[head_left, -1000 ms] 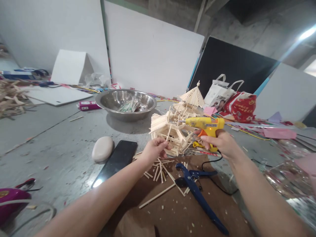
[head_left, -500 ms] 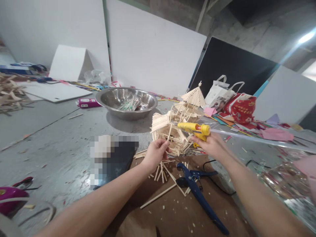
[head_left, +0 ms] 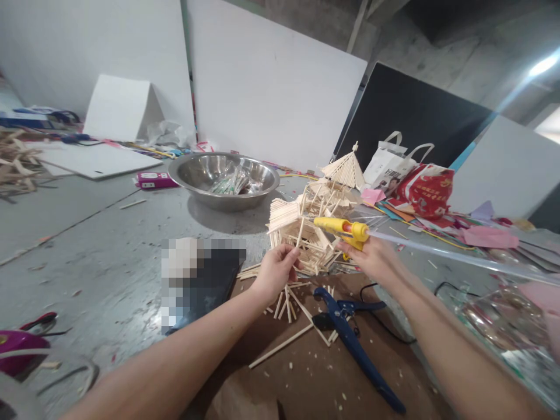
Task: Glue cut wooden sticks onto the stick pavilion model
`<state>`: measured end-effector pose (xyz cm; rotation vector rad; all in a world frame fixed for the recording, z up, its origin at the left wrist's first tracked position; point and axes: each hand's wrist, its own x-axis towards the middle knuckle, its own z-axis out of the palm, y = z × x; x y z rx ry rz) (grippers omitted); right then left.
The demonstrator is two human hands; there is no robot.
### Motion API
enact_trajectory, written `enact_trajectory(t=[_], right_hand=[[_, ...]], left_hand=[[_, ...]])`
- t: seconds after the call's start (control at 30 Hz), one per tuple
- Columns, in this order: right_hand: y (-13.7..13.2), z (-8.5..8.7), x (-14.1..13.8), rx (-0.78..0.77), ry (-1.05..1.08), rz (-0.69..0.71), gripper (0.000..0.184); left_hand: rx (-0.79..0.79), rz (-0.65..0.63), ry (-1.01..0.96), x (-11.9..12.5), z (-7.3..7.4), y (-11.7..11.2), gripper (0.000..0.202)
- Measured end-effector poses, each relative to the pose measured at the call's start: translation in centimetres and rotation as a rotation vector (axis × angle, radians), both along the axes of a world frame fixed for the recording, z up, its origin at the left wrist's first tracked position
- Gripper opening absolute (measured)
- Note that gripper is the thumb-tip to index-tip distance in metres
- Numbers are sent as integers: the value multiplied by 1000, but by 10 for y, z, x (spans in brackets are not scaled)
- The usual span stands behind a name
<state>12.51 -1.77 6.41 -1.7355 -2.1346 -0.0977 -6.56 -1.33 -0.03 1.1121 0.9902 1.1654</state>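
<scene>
Pinched in my left hand (head_left: 280,269) is a thin wooden stick (head_left: 300,233), held upright and slightly tilted. My right hand (head_left: 371,256) is wrapped round a yellow glue gun (head_left: 343,228), whose nozzle points left, close to the stick's upper end. A long clear glue stick (head_left: 441,248) runs out of its back to the right. Just behind both hands stands a model building of wooden sticks (head_left: 284,219) with a pointed roof (head_left: 345,169); my hands hide part of it. Loose sticks (head_left: 286,306) lie below my left hand.
Blue-handled cutters (head_left: 350,338) lie on the brown board (head_left: 306,379) between my forearms. A steel basin (head_left: 223,198) holds plastic-wrapped items. Left of the board is a dark, partly pixelated flat object (head_left: 219,280). Paper bags (head_left: 424,189) and coloured paper (head_left: 490,238) lie at right.
The glue gun and my right hand have shifted very slightly left. My left hand keeps the stick in nearly the same place.
</scene>
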Motion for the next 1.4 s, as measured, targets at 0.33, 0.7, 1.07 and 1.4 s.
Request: enact_trajectory(t=[0.33, 0.7, 1.07, 1.4], right_hand=[[-2, -1, -1, 80, -107, 34, 40], [-3, -2, 0, 63, -74, 9, 40], [-11, 7, -1, -5, 79, 146, 37], [-16, 17, -7, -153, 34, 180, 37]], left_hand=[[2, 1, 1, 0, -1, 0, 21], [2, -7, 0, 0, -4, 2, 20], [8, 29, 6, -1, -4, 2, 22], [54, 29, 56, -1, -2, 1, 21]])
